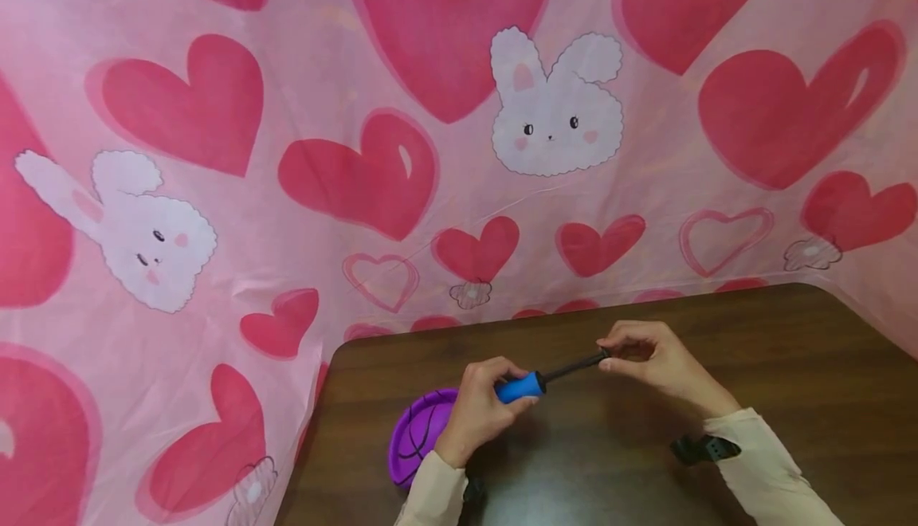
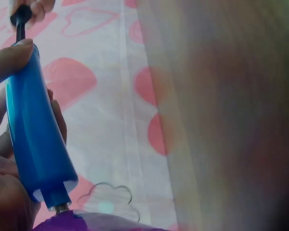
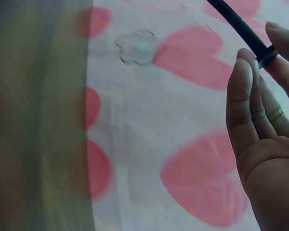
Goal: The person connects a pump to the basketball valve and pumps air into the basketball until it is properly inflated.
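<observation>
A small hand pump with a blue barrel (image 1: pixel 522 387) and a black plunger rod (image 1: pixel 574 367) is held above the table. My left hand (image 1: pixel 475 408) grips the barrel, its thumb lying along the upper end in the left wrist view. My right hand (image 1: pixel 656 360) pinches the black end knob (image 3: pixel 266 56) of the drawn-out rod. At the barrel's lower end, a metal needle (image 2: pixel 61 208) goes into a purple ball (image 2: pixel 62 222). In the head view the ball (image 1: pixel 423 430), with black basketball lines, looks limp and dished in, partly hidden behind my left hand and sleeve.
Beneath my hands is a dark wood-grain table (image 1: pixel 789 367) with rounded far corners. A pink cloth (image 1: pixel 315 48) with hearts and rabbit faces hangs behind it and along both sides. A dark band (image 1: pixel 706 449) circles my right wrist.
</observation>
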### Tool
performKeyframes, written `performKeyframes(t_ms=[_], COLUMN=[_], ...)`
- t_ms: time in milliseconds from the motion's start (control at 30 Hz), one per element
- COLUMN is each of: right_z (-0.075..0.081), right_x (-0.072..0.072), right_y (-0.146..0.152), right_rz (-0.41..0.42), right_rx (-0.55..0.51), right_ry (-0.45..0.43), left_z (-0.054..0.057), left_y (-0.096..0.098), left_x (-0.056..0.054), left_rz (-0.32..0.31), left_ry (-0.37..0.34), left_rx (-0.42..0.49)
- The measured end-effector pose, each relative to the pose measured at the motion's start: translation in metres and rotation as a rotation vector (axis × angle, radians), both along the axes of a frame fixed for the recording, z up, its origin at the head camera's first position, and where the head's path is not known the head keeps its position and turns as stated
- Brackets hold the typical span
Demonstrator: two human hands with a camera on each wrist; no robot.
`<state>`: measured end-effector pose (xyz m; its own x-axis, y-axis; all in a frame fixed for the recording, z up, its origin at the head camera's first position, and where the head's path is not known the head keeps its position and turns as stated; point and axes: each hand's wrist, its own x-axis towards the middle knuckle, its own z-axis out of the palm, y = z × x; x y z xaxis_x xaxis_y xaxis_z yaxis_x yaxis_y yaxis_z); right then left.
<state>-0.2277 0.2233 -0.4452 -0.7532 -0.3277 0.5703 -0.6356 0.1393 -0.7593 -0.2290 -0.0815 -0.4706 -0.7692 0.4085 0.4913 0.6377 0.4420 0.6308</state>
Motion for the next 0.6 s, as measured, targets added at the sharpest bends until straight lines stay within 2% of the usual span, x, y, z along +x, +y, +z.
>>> performKeyframes(t_ms=[233,367,600], right_z=[-0.018,-0.026,-0.020], right_x=[0.002,0.004,0.002], right_y=[-0.038,-0.051,-0.041], right_rz=[0.055,0.065,0.005], right_rx=[0.017,0.019,0.112], right_ry=[0.034,0.035,0.035], left_z=[-0.001,0.000,-0.001], left_y=[0.006,0.007,0.006], left_x=[0.001,0.002,0.002], left_rz=[-0.008,-0.015,-0.015], left_ry=[0.048,0.046,-0.017], left_rx=[-0.015,-0.040,-0.019])
